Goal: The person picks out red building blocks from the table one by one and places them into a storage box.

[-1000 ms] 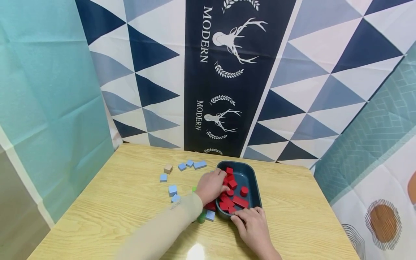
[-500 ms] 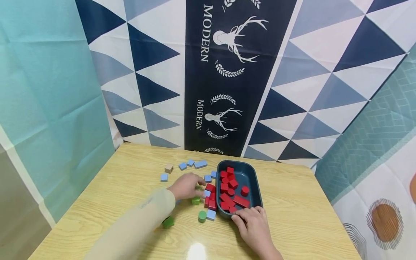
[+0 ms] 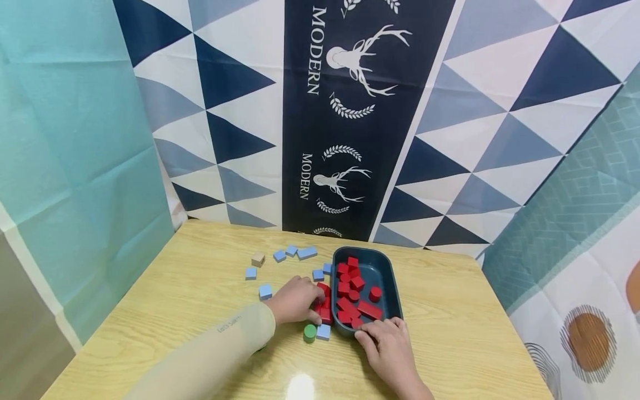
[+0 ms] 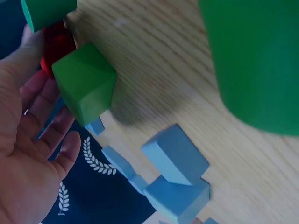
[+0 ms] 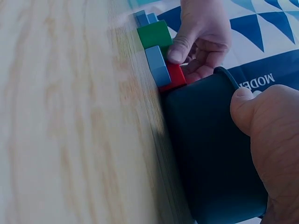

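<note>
Reaching in from the left, my left hand (image 3: 295, 303) is over a small cluster of red blocks beside the tray. Its thumb and fingers close around a red block (image 5: 174, 77), seen from the side in the right wrist view; the hand partly hides the cluster. A green block (image 4: 85, 83) stands close by its fingers. My right hand (image 3: 390, 344) holds the near rim of the dark teal tray (image 3: 374, 273), thumb over the edge (image 5: 227, 77). Many red blocks (image 3: 370, 310) of different shapes lie inside the tray, mostly toward its left side.
A green cylinder (image 3: 310, 333) and a blue block (image 3: 324, 332) lie near the tray's front left corner. More blue blocks (image 3: 307, 253) and one plain wooden block (image 3: 258, 259) are scattered on the wooden table (image 3: 200, 294). A patterned cloth (image 3: 240, 111) hangs behind.
My left hand left the tray, drew back leftward, then came right again onto the red cluster beside it. My right hand stays at the tray rim.
</note>
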`<state>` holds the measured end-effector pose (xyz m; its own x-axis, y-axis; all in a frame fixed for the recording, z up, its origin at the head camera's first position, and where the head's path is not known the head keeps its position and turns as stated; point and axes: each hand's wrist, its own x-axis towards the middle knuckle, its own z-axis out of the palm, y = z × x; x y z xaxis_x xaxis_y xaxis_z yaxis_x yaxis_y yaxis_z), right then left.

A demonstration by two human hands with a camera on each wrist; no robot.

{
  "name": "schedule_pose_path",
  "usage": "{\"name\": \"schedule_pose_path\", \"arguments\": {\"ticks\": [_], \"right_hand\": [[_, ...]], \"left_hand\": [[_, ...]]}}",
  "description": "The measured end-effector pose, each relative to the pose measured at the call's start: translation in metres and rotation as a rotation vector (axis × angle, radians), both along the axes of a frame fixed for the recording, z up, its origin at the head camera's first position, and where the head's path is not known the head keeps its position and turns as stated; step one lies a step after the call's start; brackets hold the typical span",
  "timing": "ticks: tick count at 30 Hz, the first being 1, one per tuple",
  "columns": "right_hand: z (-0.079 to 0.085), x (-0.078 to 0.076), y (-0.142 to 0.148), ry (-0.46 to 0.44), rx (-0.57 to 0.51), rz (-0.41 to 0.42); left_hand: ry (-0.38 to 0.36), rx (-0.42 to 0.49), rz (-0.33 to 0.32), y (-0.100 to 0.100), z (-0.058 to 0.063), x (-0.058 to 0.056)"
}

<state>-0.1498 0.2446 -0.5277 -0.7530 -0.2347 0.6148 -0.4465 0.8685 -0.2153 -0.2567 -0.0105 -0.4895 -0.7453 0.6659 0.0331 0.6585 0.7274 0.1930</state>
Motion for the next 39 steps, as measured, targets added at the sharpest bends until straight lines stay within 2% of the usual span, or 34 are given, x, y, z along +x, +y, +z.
{"name": "schedule_pose_path", "arguments": {"ticks": [7,9,11,14,17,19,22,26,30,34,39], "right_hand": [[-0.001,0.000,0.000,-0.006,-0.004,0.002],[-0.001,0.000,0.000,-0.008,-0.001,0.005],[-0.001,0.000,0.000,-0.006,0.001,0.009],[0.000,-0.001,0.002,0.010,0.004,0.010],[0.000,-0.001,0.004,0.027,0.005,0.006],[-0.001,-0.001,0.005,0.031,0.009,0.007],[-0.004,0.000,0.004,0.033,0.013,0.010],[-0.008,0.001,0.001,0.025,0.002,0.018],[-0.007,0.000,0.000,0.021,0.000,0.026],[-0.005,-0.001,0.002,0.041,0.005,0.035],[-0.003,-0.002,0.004,0.061,0.006,0.039]], "left_hand": [[0.070,-0.007,-0.027,-0.005,-0.002,0.004],[0.078,0.001,-0.033,-0.010,0.001,0.004],[0.069,0.019,-0.030,-0.014,0.010,0.005],[0.057,0.070,-0.009,-0.015,0.032,0.004],[0.047,0.141,0.021,-0.005,0.051,-0.001],[0.046,0.173,0.025,0.007,0.056,-0.005],[0.062,0.148,0.000,0.029,0.052,-0.009],[0.106,0.016,-0.022,0.051,0.035,-0.013],[0.136,-0.069,0.024,0.061,0.024,-0.018],[0.150,-0.102,0.079,0.069,0.024,-0.022],[0.203,-0.161,0.142,0.081,0.022,-0.024]]}}
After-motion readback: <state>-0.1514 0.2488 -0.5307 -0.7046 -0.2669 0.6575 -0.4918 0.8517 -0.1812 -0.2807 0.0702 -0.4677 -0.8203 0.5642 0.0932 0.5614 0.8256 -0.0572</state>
